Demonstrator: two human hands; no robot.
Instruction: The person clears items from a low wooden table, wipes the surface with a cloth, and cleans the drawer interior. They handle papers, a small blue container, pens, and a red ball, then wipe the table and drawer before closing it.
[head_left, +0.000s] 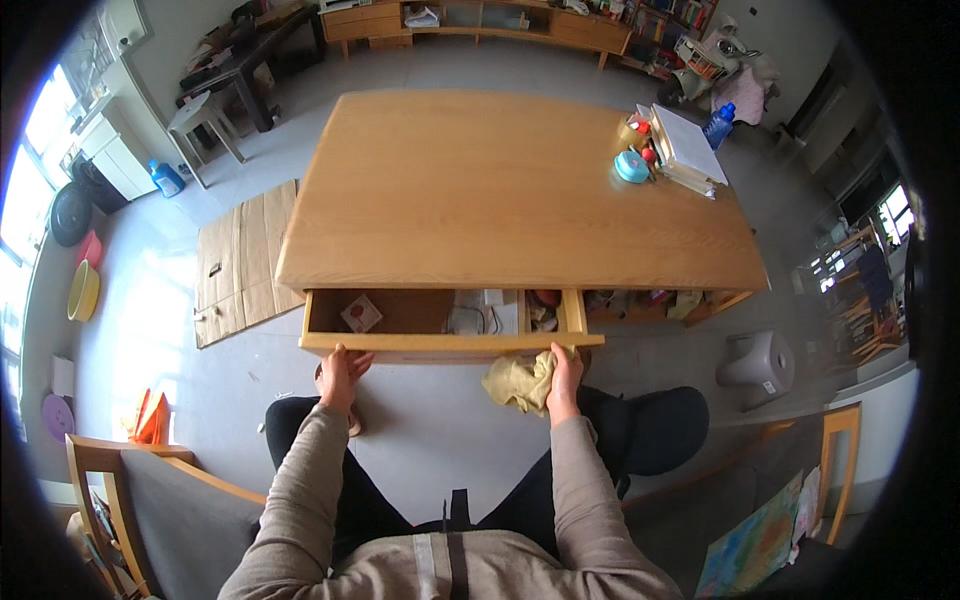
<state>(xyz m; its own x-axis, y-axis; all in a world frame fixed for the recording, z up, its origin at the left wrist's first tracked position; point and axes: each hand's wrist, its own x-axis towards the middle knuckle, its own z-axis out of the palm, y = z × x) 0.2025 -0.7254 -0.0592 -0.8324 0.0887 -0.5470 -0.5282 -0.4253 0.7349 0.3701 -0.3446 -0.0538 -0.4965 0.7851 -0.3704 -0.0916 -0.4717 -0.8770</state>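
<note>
A wooden drawer (414, 343) stands pulled out from the long side of a wooden table (480, 202). Against the left part of its front is my left hand (341, 377), thumb up at the front and fingers apart lower down. My right hand (564, 379) holds a crumpled yellowish cloth (517, 382), its thumb reaching the drawer front near the right end. Inside the drawer lie a white card with a red print (361, 313), a clear plastic item (466, 320) and a small white box (493, 297). A divider (523, 312) separates a right compartment with small items.
Papers and folders (686, 150), a light-blue round case (631, 166) and a blue bottle (720, 125) are at the table's right end. A dark stool seat (660, 431) is beside my right leg, a grey stool (757, 364) farther right. Flattened cardboard (244, 262) lies left.
</note>
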